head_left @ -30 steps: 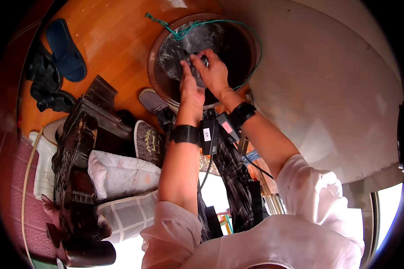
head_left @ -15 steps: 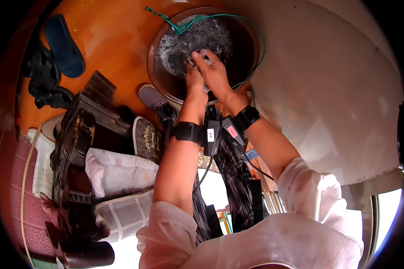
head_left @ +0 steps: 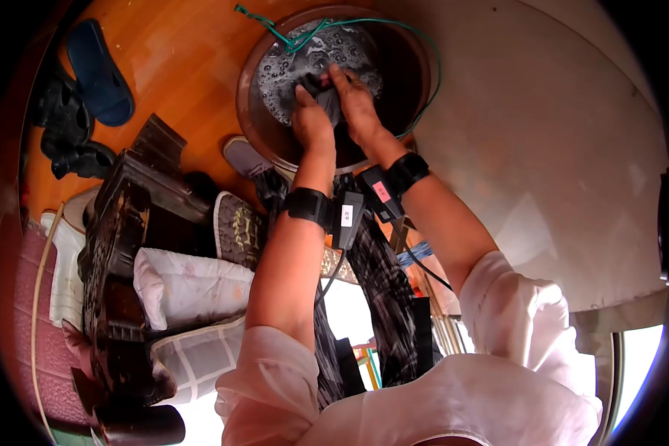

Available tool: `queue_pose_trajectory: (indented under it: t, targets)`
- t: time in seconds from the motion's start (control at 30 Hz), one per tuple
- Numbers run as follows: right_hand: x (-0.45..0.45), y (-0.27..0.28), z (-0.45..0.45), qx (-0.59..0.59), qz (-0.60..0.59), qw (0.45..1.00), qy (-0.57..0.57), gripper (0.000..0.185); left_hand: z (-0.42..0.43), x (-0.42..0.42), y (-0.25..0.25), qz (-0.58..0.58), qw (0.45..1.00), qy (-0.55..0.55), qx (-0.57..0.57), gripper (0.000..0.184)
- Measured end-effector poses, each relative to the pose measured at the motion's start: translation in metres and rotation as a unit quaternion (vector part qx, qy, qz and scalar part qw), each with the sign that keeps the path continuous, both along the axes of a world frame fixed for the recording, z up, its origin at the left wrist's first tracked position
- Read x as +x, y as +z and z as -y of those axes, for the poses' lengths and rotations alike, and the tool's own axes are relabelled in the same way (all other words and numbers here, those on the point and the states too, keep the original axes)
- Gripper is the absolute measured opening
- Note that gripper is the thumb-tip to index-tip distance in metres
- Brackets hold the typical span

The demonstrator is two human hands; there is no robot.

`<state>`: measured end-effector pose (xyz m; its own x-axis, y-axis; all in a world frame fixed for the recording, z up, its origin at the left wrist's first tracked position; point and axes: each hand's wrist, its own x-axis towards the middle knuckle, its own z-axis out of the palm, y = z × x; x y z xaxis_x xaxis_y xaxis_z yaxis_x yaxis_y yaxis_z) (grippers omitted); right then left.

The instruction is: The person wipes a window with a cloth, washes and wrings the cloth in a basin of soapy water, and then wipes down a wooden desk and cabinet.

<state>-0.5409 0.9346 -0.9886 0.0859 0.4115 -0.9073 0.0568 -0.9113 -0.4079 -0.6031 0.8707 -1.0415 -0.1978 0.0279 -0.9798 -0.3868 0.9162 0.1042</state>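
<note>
Dark wet cloth [head_left: 329, 104] between my two hands, over the basin [head_left: 244, 100].
My left hand [head_left: 313, 123] grasps the cloth from the basin's left side and my right hand [head_left: 357, 105] grasps it from the right, thumbs uppermost; I cannot tell how my other fingers curl beneath. Sudsy water [head_left: 273, 83] lies inside the basin, a green cord [head_left: 439, 63] runs across its top and down its right side, and a grey shoe [head_left: 244, 156] sits just beside its lower left, a blue slipper [head_left: 99, 74] farther left.
</note>
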Motion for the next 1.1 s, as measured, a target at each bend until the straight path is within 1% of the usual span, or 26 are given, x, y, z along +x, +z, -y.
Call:
queue_pose_trajectory:
  t: [0.07,0.1,0.13,0.17,0.2,0.23,0.27,0.33,0.37,0.4,0.47,0.5,0.53,0.57,0.6,0.63,0.67,0.73,0.77,0.8,0.87,0.93,0.97,1.0,1.07,1.1]
  targets:
    - [0.006,0.003,-0.007,0.103,0.181,0.973,0.098,0.038,-0.029,-0.011,0.027,-0.147,0.981,0.019,0.124,0.055]
    - [0.006,-0.001,-0.001,0.199,0.240,0.942,0.124,0.044,-0.042,-0.018,0.043,-0.163,0.977,-0.061,0.124,0.062]
    - [0.008,-0.006,0.004,0.198,0.240,0.942,0.123,0.044,-0.047,-0.020,0.055,-0.163,0.977,-0.062,0.124,0.062]
    - [0.010,-0.010,0.009,0.319,0.303,0.857,0.268,0.043,-0.049,-0.018,0.064,-0.208,0.940,-0.206,0.177,0.062]
    - [0.011,-0.015,0.014,0.425,0.351,0.731,0.402,0.043,-0.052,-0.017,0.069,-0.249,0.877,-0.343,0.226,0.063]
    - [0.015,-0.020,0.021,0.406,0.338,0.694,0.489,0.040,-0.048,-0.017,0.066,-0.226,0.829,-0.464,0.216,0.063]
    - [0.020,-0.029,0.022,0.406,0.338,0.695,0.488,0.040,-0.040,-0.016,0.054,-0.226,0.828,-0.465,0.217,0.063]
    - [0.026,-0.043,0.015,0.288,0.265,0.735,0.553,0.046,-0.035,-0.021,0.035,-0.187,0.781,-0.547,0.234,0.057]
    - [0.026,-0.045,0.011,0.227,0.270,0.763,0.542,0.042,-0.038,-0.027,0.030,-0.098,0.794,-0.563,0.210,0.050]
    - [0.023,-0.045,0.010,0.227,0.270,0.764,0.541,0.042,-0.041,-0.030,0.027,-0.098,0.793,-0.564,0.210,0.050]
    - [0.026,-0.064,0.011,0.205,0.275,0.862,0.374,0.037,-0.046,-0.033,0.009,-0.066,0.921,-0.367,0.113,0.050]
    - [0.029,-0.075,0.009,0.015,0.191,0.948,0.253,0.027,-0.041,-0.030,0.000,-0.054,0.952,-0.278,0.116,0.053]
    - [0.026,-0.060,0.006,0.016,0.192,0.948,0.253,0.027,-0.047,-0.031,0.011,-0.054,0.952,-0.278,0.116,0.053]
    - [0.020,-0.031,0.001,-0.005,0.083,0.987,0.134,0.025,-0.060,-0.033,0.031,0.000,0.989,-0.135,0.067,0.057]
    - [0.013,-0.004,-0.003,-0.023,-0.028,0.999,0.012,0.024,-0.069,-0.034,0.043,0.053,0.998,0.012,0.018,0.061]
    - [0.010,0.016,-0.005,-0.020,-0.028,0.999,0.013,0.024,-0.059,-0.036,0.021,0.126,0.989,0.071,0.017,0.069]
    - [0.011,0.034,-0.005,-0.026,-0.058,0.998,0.015,0.024,-0.061,-0.036,0.028,0.126,0.989,0.071,0.019,0.069]
    - [0.012,0.058,0.001,-0.030,-0.086,0.996,0.016,0.024,-0.059,-0.038,0.040,0.199,0.967,0.154,0.049,0.071]
    - [0.012,0.066,0.004,-0.028,-0.110,0.993,0.003,0.023,-0.053,-0.034,0.036,0.195,0.965,0.174,0.033,0.061]
    - [0.013,0.071,0.005,-0.025,-0.135,0.991,-0.011,0.022,-0.048,-0.032,0.036,0.196,0.965,0.172,0.034,0.061]
    - [0.014,0.068,0.009,-0.011,-0.153,0.988,-0.017,0.014,-0.036,-0.031,0.034,0.266,0.935,0.223,0.072,0.058]
    - [0.008,0.060,0.015,0.088,-0.044,0.988,0.119,0.026,-0.031,-0.028,0.036,0.285,0.919,0.260,0.079,0.055]
    - [0.002,0.053,0.016,0.223,0.033,0.957,0.184,0.041,-0.030,-0.024,0.042,0.260,0.919,0.283,0.091,0.056]
    - [0.003,0.050,0.017,0.222,0.033,0.957,0.183,0.041,-0.030,-0.021,0.047,0.235,0.917,0.305,0.101,0.058]
    - [0.000,0.053,0.008,0.197,0.147,0.934,0.258,0.034,-0.030,-0.017,0.051,0.234,0.908,0.327,0.118,0.061]
    - [0.002,0.047,0.007,0.214,0.173,0.925,0.261,0.042,-0.030,-0.015,0.053,0.192,0.924,0.313,0.105,0.059]
